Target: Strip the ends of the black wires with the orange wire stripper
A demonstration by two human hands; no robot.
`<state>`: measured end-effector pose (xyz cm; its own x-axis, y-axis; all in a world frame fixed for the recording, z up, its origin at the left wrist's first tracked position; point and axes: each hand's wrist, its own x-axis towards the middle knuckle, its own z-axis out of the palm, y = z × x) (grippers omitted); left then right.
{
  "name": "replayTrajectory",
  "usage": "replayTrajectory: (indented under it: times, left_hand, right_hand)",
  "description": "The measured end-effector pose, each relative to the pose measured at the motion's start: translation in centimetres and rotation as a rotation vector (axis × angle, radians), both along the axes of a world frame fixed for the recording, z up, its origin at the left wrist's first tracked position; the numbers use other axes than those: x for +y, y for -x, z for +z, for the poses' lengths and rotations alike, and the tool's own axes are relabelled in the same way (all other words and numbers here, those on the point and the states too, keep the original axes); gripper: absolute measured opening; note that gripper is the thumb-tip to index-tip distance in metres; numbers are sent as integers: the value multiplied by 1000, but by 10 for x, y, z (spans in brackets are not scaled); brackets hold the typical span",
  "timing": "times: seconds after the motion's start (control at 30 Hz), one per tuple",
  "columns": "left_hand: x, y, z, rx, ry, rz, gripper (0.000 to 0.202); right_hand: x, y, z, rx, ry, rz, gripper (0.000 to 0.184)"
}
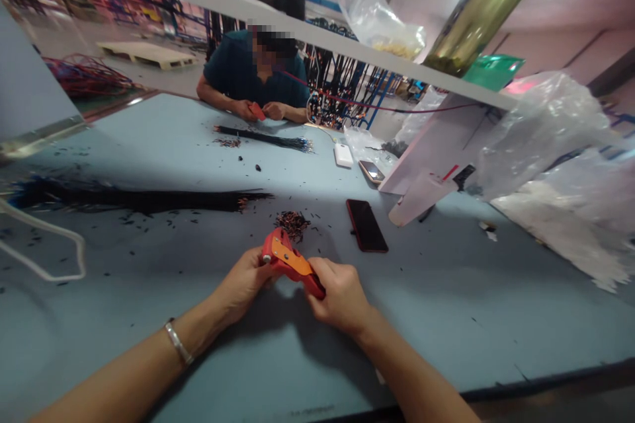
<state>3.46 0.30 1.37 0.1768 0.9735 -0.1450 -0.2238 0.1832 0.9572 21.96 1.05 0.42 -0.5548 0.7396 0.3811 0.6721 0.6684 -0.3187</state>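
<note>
My right hand (342,291) is wrapped around the handles of a red and orange wire stripper (292,263) above the table. At the tool's head, on the left, my left hand (252,276) has its fingers pinched together; what lies between them is hidden. Just beyond the tool is a small pile of short black and copper-coloured cut bits (292,225). A long bundle of black wires (173,201) lies farther left, its bared copper ends pointing toward the pile.
Across the table (446,317) a co-worker (258,73) holds a red tool near another wire bundle (268,137). A dark phone (367,225) lies right of the pile. A white cable loop (74,258) rests at left; plastic bags (555,139) at right. A shelf beam (317,30) crosses overhead.
</note>
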Motion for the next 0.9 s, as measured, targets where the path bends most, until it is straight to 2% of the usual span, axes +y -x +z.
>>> replayTrajectory:
  times: [0.13,0.23,0.3,0.37,0.47,0.53,0.63,0.77,0.9]
  left_hand:
    - [1,1,-2,24,-8,-8,49]
    - [2,2,0,31,10,-17,46]
    - [4,4,3,42,26,16,38]
    - [6,8,5,56,36,89,31]
    - [11,14,8,50,66,235,27]
    - [14,16,9,39,90,306,25]
    - [15,17,7,42,69,326,26]
    - [15,17,4,79,19,274,30]
    - [15,17,5,156,-7,282,30]
  right_hand:
    - [0,1,0,31,32,2,18]
    - [-1,1,6,141,144,-3,18]
    - [0,0,12,254,275,-43,16]
    - [1,-3,18,395,480,-65,13]
    - [5,-8,21,652,819,-2,17]
    - [6,-9,20,795,977,28,22]
    - [5,-7,17,922,1179,46,27]
    - [2,-5,15,1016,1386,119,34]
    - [2,-5,15,1060,1446,136,36]
